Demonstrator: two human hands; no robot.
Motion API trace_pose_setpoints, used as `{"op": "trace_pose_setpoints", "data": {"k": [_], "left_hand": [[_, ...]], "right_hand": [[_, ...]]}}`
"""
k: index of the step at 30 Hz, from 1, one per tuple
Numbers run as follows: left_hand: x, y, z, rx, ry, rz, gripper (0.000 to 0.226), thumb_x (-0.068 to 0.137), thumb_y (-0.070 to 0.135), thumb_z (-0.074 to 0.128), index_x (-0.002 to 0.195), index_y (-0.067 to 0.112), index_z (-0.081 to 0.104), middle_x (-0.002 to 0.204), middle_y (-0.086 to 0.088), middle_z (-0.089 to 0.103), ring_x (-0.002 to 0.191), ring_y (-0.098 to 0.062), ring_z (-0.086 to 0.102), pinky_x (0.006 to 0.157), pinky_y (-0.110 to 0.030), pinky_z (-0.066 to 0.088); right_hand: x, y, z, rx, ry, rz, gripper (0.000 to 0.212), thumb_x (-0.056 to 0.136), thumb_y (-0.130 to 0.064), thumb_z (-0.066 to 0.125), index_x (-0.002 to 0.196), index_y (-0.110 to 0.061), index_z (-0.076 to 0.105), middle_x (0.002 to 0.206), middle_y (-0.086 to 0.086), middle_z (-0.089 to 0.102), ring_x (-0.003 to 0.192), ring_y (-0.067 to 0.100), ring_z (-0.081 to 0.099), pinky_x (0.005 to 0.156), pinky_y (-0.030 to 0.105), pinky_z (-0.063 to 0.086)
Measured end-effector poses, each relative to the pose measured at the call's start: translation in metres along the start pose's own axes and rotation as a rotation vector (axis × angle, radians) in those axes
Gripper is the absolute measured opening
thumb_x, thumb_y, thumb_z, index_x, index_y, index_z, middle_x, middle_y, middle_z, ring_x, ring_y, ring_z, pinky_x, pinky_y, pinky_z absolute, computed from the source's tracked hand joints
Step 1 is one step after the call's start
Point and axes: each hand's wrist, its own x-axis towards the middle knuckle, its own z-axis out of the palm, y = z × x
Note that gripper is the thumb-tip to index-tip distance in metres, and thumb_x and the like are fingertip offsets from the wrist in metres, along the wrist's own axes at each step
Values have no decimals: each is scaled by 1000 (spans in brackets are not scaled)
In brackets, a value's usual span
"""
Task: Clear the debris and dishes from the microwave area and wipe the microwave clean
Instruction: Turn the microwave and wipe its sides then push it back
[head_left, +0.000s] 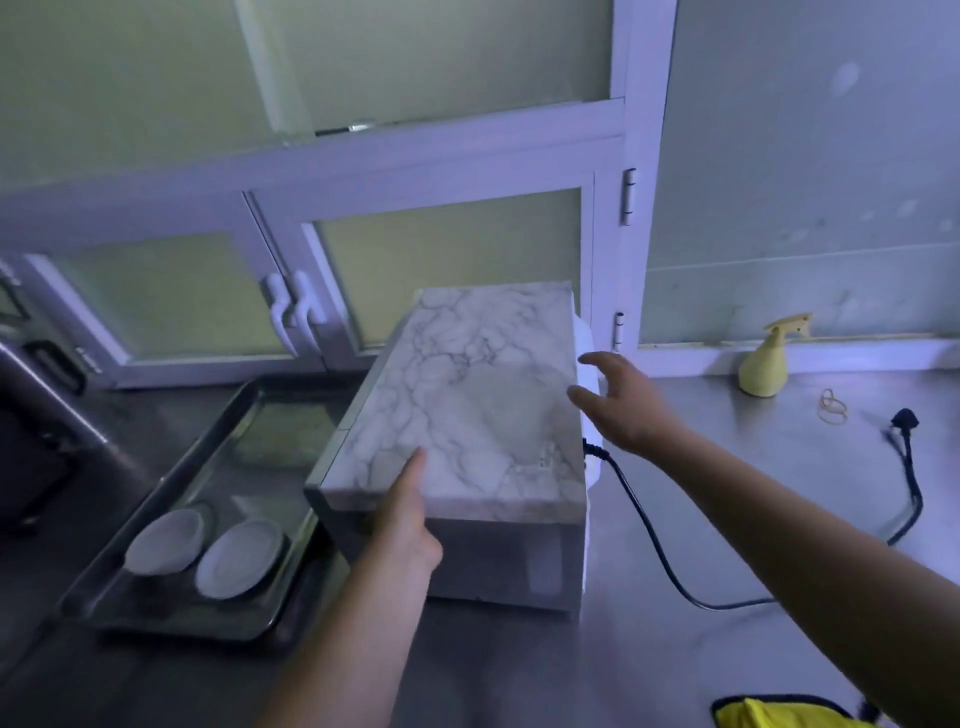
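On the steel counter (737, 525), brace the microwave (467, 405) evenly: your left hand (410, 525) rests straight-fingered on its corner, your right hand (623, 410) hovers spread, empty.

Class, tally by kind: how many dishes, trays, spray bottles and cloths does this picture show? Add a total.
White dishes: 2
Metal tray: 1
Yellow spray bottle: 1
Yellow cloth: 1
Total: 5
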Motion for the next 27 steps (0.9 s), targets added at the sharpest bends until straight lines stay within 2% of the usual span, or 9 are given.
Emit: {"op": "trace_pose_setpoints", "data": {"k": [3, 7, 10, 12, 14, 17, 19, 23, 27], "left_hand": [[-3, -5, 4, 27, 59, 51, 119, 53, 66, 87, 149, 29, 27, 141, 2, 51, 122, -29, 55, 106, -56, 41], [3, -9, -1, 4, -5, 74, 90, 63, 62, 86, 132, 24, 42, 110, 6, 62, 77, -25, 61, 89, -60, 49], [7, -12, 1, -20, 37, 107, 87, 63, 55, 87, 134, 26, 45, 92, 5, 64, 56, -22, 54, 73, -52, 46], [11, -14, 3, -52, 93, 113, 79, 63, 51, 87, 124, 25, 44, 90, 6, 56, 59, -20, 47, 73, -51, 42], [15, -16, 5, -62, 127, 132, 76, 56, 52, 85, 113, 25, 43, 101, 5, 53, 63, -19, 50, 73, -51, 45], [21, -20, 6, -82, 153, 202, 110, 37, 50, 90, 129, 22, 36, 115, 3, 59, 63, -14, 63, 70, -49, 47], [27, -22, 5, -99, 155, 224, 127, 26, 48, 98, 134, 24, 34, 113, 11, 58, 61, -8, 66, 68, -44, 48], [35, -24, 5, -106, 169, 208, 138, 20, 57, 90, 140, 36, 27, 124, 15, 49, 90, -11, 60, 75, -54, 52], [34, -23, 1, -79, 142, 222, 138, 16, 59, 85, 139, 35, 28, 126, 14, 51, 98, -17, 61, 65, -42, 53]], "right_hand": [[59, -14, 26, -179, -86, -16, 64, 96, -40, 54, 150, -11, 37, 159, 7, 33, 146, 23, 30, 115, 41, 29], [123, -14, 67, -462, -127, -4, 74, 97, -58, 37, 153, -10, 26, 161, 8, 23, 152, 22, 12, 119, 50, 19], [171, -5, 85, -575, -120, 58, 88, 95, -68, 23, 158, -8, 16, 166, 10, 16, 154, 24, 5, 121, 53, 12], [203, -3, 91, -599, -126, 76, 91, 93, -71, 21, 159, -8, 15, 167, 10, 14, 155, 24, 4, 122, 54, 8], [233, 0, 93, -615, -120, 88, 93, 91, -73, 20, 159, -9, 16, 167, 9, 14, 155, 24, 5, 122, 55, 4], [272, 8, 94, -628, -97, 127, 93, 90, -74, 21, 158, -11, 20, 166, 9, 19, 154, 25, 11, 121, 58, 6], [292, 12, 94, -623, -108, 145, 95, 87, -76, 22, 157, -11, 23, 165, 10, 22, 153, 26, 14, 120, 59, 8], [317, 20, 88, -620, -110, 119, 98, 84, -81, 26, 152, -10, 33, 159, 14, 31, 148, 31, 25, 118, 58, 18], [316, 22, 82, -646, -121, 109, 97, 85, -80, 27, 152, -10, 34, 158, 14, 34, 148, 32, 26, 117, 57, 21]]}}
